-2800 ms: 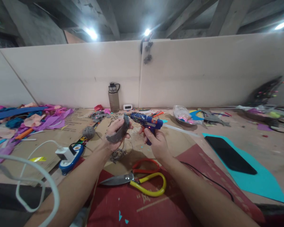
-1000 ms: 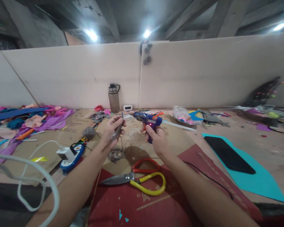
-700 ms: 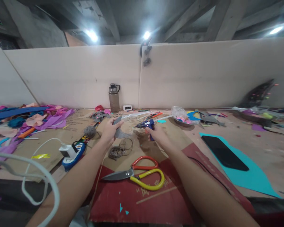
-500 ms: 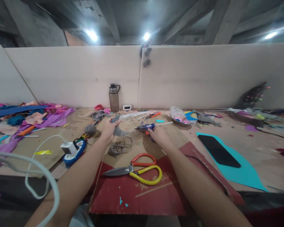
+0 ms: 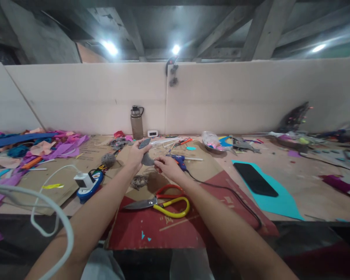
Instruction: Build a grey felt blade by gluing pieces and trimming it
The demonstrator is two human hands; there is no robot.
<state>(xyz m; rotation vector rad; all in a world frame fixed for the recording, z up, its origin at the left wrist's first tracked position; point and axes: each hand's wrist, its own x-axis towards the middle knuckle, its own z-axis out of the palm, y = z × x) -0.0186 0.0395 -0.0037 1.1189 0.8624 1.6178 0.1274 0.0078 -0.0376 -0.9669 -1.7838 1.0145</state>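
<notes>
My left hand (image 5: 136, 156) grips a grey curved felt piece (image 5: 147, 159) above the cardboard. The fingers of my right hand (image 5: 165, 165) are pinched together at the piece's right tip; whether they hold its edge or something small is hidden. Just behind my right hand lies a blue glue gun (image 5: 177, 160) with its black cord running right. Below my hands are a coil of grey cord (image 5: 139, 181) and large scissors (image 5: 172, 206) with one red and one yellow handle.
A bottle (image 5: 137, 123) and small white clock (image 5: 153, 133) stand at the back wall. A power strip (image 5: 90, 188) with a white cable sits left, beside felt scraps (image 5: 42, 149). A black phone (image 5: 255, 179) rests on turquoise sheet (image 5: 282, 204) at right.
My right hand has let go of the glue gun, which now lies on the table, and has moved left to the grey piece. The view has shifted slightly right.
</notes>
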